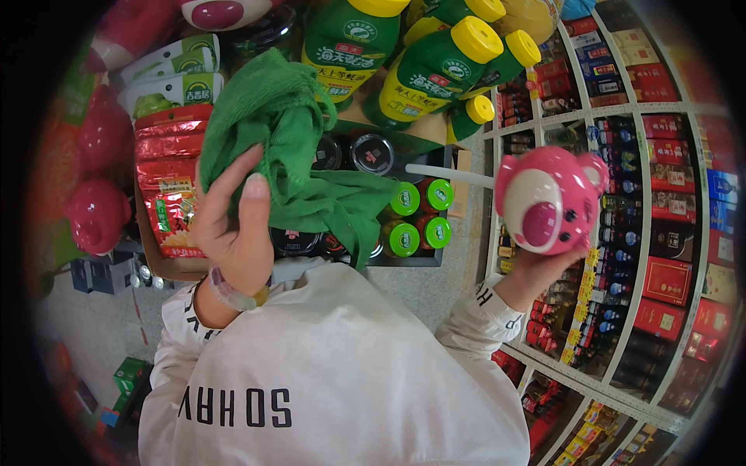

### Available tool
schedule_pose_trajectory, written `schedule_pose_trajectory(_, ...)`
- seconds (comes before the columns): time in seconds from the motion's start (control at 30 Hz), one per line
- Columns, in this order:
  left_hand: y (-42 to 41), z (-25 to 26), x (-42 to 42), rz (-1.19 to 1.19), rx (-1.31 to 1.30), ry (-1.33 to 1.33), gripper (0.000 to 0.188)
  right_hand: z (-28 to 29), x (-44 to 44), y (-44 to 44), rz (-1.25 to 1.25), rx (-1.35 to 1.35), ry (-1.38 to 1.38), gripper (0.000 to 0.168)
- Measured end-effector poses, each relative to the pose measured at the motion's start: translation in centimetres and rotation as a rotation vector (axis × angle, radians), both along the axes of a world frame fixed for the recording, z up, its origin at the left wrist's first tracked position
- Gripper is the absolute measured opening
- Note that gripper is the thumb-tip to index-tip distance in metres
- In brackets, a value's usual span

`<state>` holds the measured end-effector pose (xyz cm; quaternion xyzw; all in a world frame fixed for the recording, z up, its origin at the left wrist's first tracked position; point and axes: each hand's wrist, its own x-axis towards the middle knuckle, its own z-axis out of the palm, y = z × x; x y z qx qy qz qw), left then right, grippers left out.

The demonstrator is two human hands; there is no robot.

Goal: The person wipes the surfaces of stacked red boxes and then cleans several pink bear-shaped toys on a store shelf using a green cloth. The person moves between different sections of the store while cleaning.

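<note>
A green cloth (265,128) is bunched in my left hand (236,233), and its loose end hangs to the right over jars. Thumb and one finger show against the cloth; the other fingers are mostly hidden. Off to the right, my right hand (533,276) holds a glossy pink bear head (551,201) from below. The bear has a cream muzzle and a dark pink nose, and a white rod (449,173) extends leftward from it. Below the cloth sit green-lidded jars (403,239) and black-lidded jars (372,154) in a dark tray (408,261).
Yellow-capped green sauce bottles (434,76) stand beyond the tray. To the left, a cardboard box (175,267) holds red food pouches (172,204), with more pink bear heads (96,215) beside it. Stocked shelves (618,233) line the right side above a grey floor (419,291).
</note>
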<state>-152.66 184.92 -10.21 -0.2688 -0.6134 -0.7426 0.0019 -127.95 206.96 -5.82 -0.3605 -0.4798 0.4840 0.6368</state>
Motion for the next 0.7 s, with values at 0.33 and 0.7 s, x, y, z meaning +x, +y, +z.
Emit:
schedule_pose_trajectory(0.33, -5.1, 1.4, -3.5, 0.723, -0.182, 0.76, 0.043, -6.0, -3.6, 0.5, 0.358, 0.087, -0.195, 0.064)
schedule_pose_trajectory(0.7, -2.3, 2.0, -1.2, 0.192, 0.254, -0.165, 0.028, -10.7, -5.2, -0.9, 0.532, 0.132, -0.437, 0.067)
